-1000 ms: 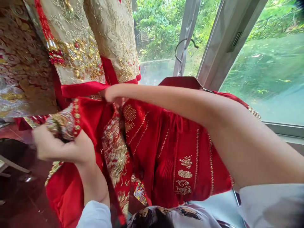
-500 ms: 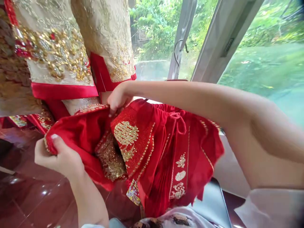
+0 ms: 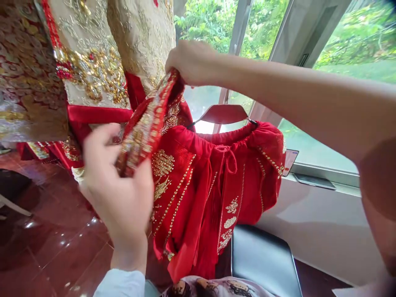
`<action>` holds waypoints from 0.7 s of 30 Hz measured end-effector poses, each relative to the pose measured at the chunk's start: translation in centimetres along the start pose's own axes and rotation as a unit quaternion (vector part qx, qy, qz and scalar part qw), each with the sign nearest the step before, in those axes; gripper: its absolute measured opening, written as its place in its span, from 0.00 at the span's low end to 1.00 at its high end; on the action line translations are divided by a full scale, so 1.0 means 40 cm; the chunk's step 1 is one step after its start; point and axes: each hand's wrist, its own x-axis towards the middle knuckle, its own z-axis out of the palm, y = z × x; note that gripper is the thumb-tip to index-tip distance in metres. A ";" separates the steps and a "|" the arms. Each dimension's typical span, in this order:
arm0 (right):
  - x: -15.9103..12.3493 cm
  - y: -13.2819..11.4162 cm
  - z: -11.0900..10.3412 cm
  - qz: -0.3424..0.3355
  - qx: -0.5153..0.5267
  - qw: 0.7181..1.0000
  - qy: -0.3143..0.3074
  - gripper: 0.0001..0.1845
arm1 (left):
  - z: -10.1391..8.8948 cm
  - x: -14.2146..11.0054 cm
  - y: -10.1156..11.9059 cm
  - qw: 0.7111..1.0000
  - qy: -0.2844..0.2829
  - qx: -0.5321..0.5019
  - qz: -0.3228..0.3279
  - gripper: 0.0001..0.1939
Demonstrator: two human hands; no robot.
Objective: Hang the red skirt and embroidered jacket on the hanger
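My right hand [image 3: 192,62] is closed on the upper edge of a red cloth piece with gold embroidery [image 3: 147,123], raised in front of the window. My left hand [image 3: 120,185], blurred by motion, is at the cloth's lower end, thumb and fingers apart around it. Beside and below the cloth hangs a red skirt [image 3: 235,181] with a gathered drawstring waist and gold motifs. A dark red hanger [image 3: 224,114] shows above its waistband. Whether the raised cloth is joined to the skirt is hidden.
Cream garments with gold beading and red hems [image 3: 99,82] hang at the left. A black chair seat [image 3: 262,255] stands below the skirt. A dark flat device [image 3: 314,181] lies on the windowsill [image 3: 348,189]. Glossy red floor tiles [image 3: 55,243] show lower left.
My right hand has risen with the embroidered cloth, folding it upward. My left hand has moved right, its grip on the cloth's edge loosened. The hanger has come into fuller view.
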 end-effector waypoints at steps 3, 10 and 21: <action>-0.077 0.013 -0.024 -0.021 -0.176 0.984 0.028 0.10 | 0.032 -0.152 0.066 0.988 -0.152 0.000 0.024 0.29; -0.123 0.096 0.094 -0.053 -0.075 0.995 -0.048 0.11 | 0.134 -0.258 0.036 0.880 -0.466 0.090 -0.032 0.29; -0.089 0.145 0.141 -0.024 0.011 1.000 0.004 0.13 | 0.317 0.147 0.066 0.932 -0.355 0.075 0.000 0.24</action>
